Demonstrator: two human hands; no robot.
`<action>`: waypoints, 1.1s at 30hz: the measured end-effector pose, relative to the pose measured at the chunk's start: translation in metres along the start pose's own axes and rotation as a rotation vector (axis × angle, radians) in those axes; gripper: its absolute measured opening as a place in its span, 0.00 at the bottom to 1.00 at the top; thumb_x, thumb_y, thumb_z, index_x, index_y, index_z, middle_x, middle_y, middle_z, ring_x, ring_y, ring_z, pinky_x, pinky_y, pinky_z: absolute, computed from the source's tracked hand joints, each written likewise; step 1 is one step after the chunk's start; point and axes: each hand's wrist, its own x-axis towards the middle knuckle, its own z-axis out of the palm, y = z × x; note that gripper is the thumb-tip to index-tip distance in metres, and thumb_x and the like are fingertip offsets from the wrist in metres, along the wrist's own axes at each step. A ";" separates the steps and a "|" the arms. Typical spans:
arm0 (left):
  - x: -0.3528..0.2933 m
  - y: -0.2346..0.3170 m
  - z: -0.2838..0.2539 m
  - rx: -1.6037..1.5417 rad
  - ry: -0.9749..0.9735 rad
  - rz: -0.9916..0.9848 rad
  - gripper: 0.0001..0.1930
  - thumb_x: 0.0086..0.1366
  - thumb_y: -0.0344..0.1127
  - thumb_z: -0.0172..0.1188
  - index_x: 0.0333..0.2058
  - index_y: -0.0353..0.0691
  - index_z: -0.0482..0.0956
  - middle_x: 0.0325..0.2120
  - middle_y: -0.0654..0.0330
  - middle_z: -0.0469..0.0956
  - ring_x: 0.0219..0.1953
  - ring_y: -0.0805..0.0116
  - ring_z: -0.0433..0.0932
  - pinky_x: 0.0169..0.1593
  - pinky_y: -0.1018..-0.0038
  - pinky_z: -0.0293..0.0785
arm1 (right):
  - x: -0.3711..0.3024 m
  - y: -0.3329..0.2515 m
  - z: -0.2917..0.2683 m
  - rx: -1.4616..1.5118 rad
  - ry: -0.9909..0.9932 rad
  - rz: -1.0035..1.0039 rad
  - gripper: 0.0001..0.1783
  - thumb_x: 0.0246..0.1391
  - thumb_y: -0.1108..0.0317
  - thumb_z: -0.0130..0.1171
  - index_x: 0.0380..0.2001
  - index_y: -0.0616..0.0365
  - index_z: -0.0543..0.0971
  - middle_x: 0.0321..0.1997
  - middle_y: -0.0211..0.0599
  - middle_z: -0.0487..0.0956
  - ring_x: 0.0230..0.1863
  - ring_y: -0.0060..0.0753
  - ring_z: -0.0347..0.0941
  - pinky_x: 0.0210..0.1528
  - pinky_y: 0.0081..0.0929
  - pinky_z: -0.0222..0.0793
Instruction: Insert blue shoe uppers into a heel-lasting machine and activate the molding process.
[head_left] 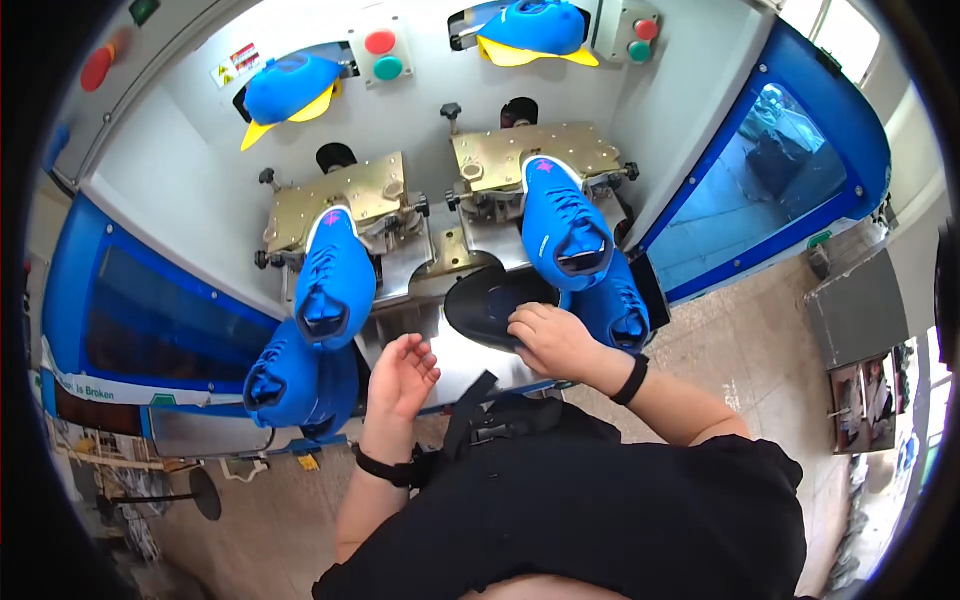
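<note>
My left hand [403, 378] is raised palm up, its fingers loosely bent and empty, beside the lower edge of the machine. My right hand [555, 342] has its fingers curled at the right edge of a smooth black rounded piece [480, 308] above the metal shelf; I cannot make out exactly what it is. Left of it, a blue lace-up shoe upper [336, 275] leans with its toe against a brass-coloured plate [345, 203]. Another blue shoe upper [566, 225] leans the same way at a second brass-coloured plate [535, 155] on the right.
More blue shoe uppers sit low at the left [285, 375] and right [622, 308]. Two blue-and-yellow moulds [292, 90] [537, 32] project from the back wall, beside red and green push-buttons [382, 55]. Blue-framed side panels [150, 320] [790, 150] flank the machine.
</note>
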 end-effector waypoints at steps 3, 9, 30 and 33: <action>0.004 -0.001 -0.010 0.016 0.027 -0.006 0.08 0.66 0.41 0.56 0.37 0.44 0.76 0.30 0.63 0.77 0.33 0.66 0.76 0.39 0.68 0.74 | -0.017 0.019 0.037 -0.373 -0.189 0.019 0.13 0.41 0.67 0.64 0.34 0.57 0.80 0.37 0.37 0.79 0.52 0.40 0.73 0.62 0.49 0.64; 0.017 -0.012 -0.035 0.198 0.144 0.077 0.20 0.65 0.45 0.62 0.50 0.41 0.75 0.46 0.55 0.76 0.47 0.61 0.75 0.48 0.64 0.73 | -0.010 0.022 0.050 0.079 -0.205 0.253 0.07 0.59 0.65 0.56 0.38 0.53 0.80 0.34 0.35 0.81 0.41 0.32 0.78 0.58 0.42 0.68; 0.012 -0.013 -0.050 0.212 0.075 0.194 0.30 0.68 0.44 0.58 0.64 0.39 0.60 0.56 0.48 0.70 0.55 0.52 0.74 0.56 0.60 0.72 | -0.009 -0.011 0.072 0.452 0.166 0.621 0.28 0.60 0.61 0.56 0.60 0.60 0.68 0.68 0.54 0.61 0.69 0.54 0.58 0.70 0.40 0.53; -0.001 0.023 -0.049 -0.292 0.141 0.408 0.30 0.68 0.57 0.49 0.58 0.41 0.64 0.53 0.49 0.71 0.57 0.51 0.72 0.61 0.53 0.65 | 0.027 -0.042 0.052 0.493 0.112 0.324 0.16 0.54 0.69 0.60 0.47 0.57 0.76 0.59 0.49 0.70 0.58 0.50 0.70 0.59 0.39 0.67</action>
